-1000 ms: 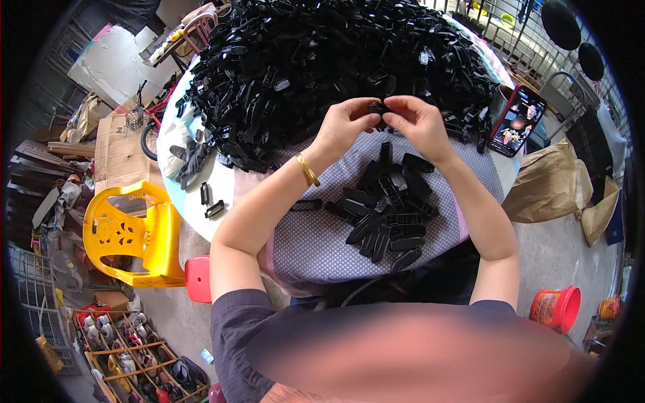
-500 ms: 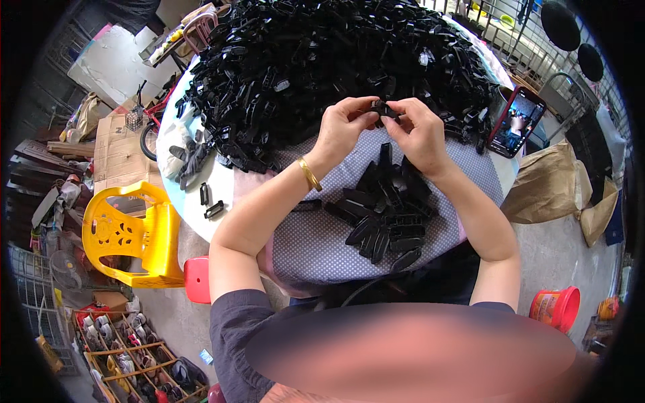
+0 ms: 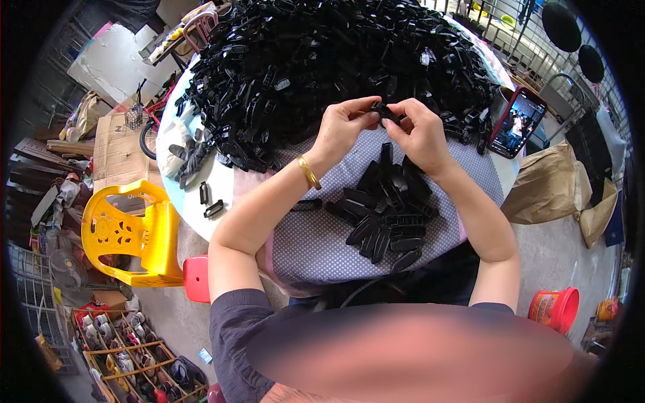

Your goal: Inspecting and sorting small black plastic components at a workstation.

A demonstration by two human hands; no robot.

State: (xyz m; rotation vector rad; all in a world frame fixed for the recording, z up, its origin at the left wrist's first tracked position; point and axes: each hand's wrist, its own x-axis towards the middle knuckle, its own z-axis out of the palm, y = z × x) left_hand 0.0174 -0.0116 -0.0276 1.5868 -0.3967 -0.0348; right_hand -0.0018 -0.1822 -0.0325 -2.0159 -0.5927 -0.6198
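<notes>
Between my two hands is a small black plastic piece point(image 3: 383, 111), pinched from both sides above the front of a large heap. My left hand point(image 3: 344, 129), with a gold bangle on its wrist, grips the piece's left end between thumb and fingertips. On the other end, the thumb and fingers of my right hand point(image 3: 420, 136) are closed. Fingers cover much of the piece, so its exact kind is unclear. Below my hands a smaller pile of black plastic pieces point(image 3: 386, 215) lies on a dotted grey cloth point(image 3: 309, 245). The big heap of similar black pieces point(image 3: 302, 60) fills the far side of the table.
A phone point(image 3: 516, 124) with a lit screen leans upright at the table's right. Two loose black pieces point(image 3: 213, 209) and a grey glove point(image 3: 193, 161) lie on the left. A yellow chair point(image 3: 127, 235), red stool point(image 3: 197, 279) and red bucket point(image 3: 555, 309) stand around the table.
Both hands stay almost in place, still pinching the black piece, with only slight finger movement. The picture on the phone screen has changed.
</notes>
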